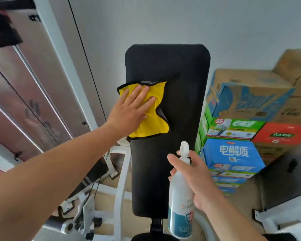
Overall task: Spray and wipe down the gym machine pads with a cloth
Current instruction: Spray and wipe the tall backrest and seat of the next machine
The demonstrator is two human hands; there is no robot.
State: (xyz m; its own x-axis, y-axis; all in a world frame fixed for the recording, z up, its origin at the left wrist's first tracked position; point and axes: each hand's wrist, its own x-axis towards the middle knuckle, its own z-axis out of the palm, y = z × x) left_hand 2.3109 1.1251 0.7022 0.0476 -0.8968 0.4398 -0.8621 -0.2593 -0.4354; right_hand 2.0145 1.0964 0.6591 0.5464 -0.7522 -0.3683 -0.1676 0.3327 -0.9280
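A tall black back pad [184, 70] of a gym machine stands upright in the middle of the head view. A yellow cloth [156, 122] with dark edging lies flat against the pad's left half. My left hand [130, 110] presses on the cloth with straight, spread fingers. Lower right, my right hand [193, 178] grips the neck of a white spray bottle [179, 197] with a blue label. Its white nozzle points up beside the pad's right edge. A second black pad [146, 238] shows partly at the bottom.
The machine's white frame [122, 185] and cables run down at the left, beside steel guide rods [42, 94]. Stacked cardboard and coloured drink boxes [233, 153] stand close to the pad's right side. A pale wall rises behind.
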